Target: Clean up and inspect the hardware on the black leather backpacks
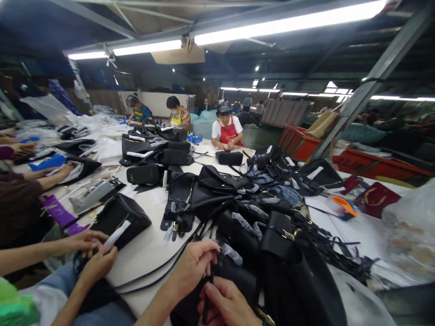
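Note:
My left hand is closed in a pinch near the bottom centre, its fingers on a thin black strap. Just below and to the right, my right hand is also closed, with thumb and fingers pressed on the lower part of that strap. Under and behind both hands lies dark bag material, partly hidden by them. A large black bag with a gold clasp stands right of my right hand. Long black straps run leftward over the white table.
Black bags with plastic-wrapped parts pile up ahead. At the left, another person's hands hold a white strip by a black bag. A person in a red apron works across the table. An orange tape roll lies right.

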### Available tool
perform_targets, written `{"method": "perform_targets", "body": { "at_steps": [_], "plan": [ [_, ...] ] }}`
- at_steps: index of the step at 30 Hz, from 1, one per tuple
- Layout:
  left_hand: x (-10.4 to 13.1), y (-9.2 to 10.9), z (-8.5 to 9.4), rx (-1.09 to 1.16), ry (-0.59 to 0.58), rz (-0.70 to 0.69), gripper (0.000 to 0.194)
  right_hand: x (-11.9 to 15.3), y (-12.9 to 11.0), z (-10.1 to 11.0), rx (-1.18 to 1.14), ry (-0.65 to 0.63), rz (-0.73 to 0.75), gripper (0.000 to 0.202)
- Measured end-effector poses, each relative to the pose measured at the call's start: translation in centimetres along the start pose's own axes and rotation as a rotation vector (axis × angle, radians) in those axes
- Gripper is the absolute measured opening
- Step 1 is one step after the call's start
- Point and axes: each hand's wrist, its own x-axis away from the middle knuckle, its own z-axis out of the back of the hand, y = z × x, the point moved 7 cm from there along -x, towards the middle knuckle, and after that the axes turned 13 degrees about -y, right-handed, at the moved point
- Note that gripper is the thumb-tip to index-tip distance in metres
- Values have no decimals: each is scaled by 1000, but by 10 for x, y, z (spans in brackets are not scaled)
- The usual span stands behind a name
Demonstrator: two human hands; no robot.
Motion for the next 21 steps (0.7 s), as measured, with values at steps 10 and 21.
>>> {"method": "perform_targets", "body": {
  "at_steps": [10,21],
  "plan": [
    [14,-32,3,419,87,231,26,-1,-17,15,25,83,108,41],
    [20,-48,-2,436,-1,404,23,0,-26,19,-56,210,147,29]
  ]
}}
